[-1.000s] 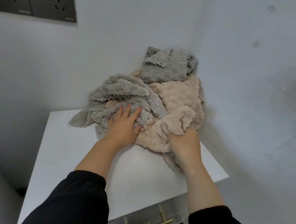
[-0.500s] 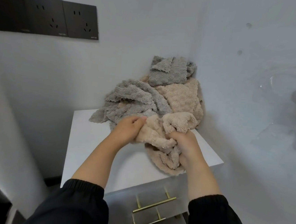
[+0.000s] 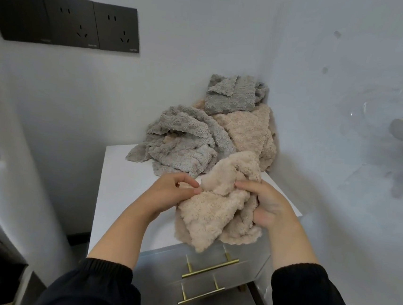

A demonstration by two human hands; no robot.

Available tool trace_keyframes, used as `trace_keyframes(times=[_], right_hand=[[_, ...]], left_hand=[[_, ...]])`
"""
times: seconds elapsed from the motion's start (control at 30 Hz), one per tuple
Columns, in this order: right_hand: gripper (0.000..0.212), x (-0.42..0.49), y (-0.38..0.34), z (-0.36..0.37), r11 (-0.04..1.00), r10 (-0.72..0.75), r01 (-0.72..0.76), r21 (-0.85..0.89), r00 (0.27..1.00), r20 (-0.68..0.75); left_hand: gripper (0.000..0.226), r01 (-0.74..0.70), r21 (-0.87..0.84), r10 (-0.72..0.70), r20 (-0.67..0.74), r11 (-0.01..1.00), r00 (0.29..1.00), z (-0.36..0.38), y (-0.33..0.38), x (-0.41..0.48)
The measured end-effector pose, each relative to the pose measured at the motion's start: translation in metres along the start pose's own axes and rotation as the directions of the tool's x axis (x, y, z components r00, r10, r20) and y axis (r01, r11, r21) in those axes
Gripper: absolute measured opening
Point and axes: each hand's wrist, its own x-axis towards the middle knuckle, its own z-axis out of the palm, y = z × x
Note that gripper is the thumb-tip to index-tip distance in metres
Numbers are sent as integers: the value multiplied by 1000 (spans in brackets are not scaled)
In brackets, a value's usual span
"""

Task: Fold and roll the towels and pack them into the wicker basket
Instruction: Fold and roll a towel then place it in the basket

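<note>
Curled fingers of the left hand (image 3: 174, 192) pinch one edge of the beige towel (image 3: 210, 212), and the right hand (image 3: 270, 205) grips its bunched other side. A second ago the left palm lay flat on the grey towel (image 3: 184, 145). The beige towel has since been pulled off the pile and hangs over the front edge of the cabinet (image 3: 121, 184).

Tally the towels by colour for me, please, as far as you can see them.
Grey towels: 2
Beige towels: 2, one held
Total: 4 visible; the pile may hide more.
</note>
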Motion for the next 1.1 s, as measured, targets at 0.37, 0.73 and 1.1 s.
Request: trace_keyframes(times=[0.37, 0.73, 1.1], right_hand=[[18, 0, -5, 0, 995, -83, 86, 45, 994, -70], [56, -7, -8, -5, 961, -259, 255, 109, 965, 26], [9, -7, -19, -18, 971, -109, 95, -221, 993, -51]], left_hand=[[14, 67, 214, -59, -42, 975, 997, -7, -10, 13], [45, 197, -75, -191, 72, 978, 979, -9, -13, 11], [13, 210, -135, -186, 172, 968, 967, -7, -12, 19]])
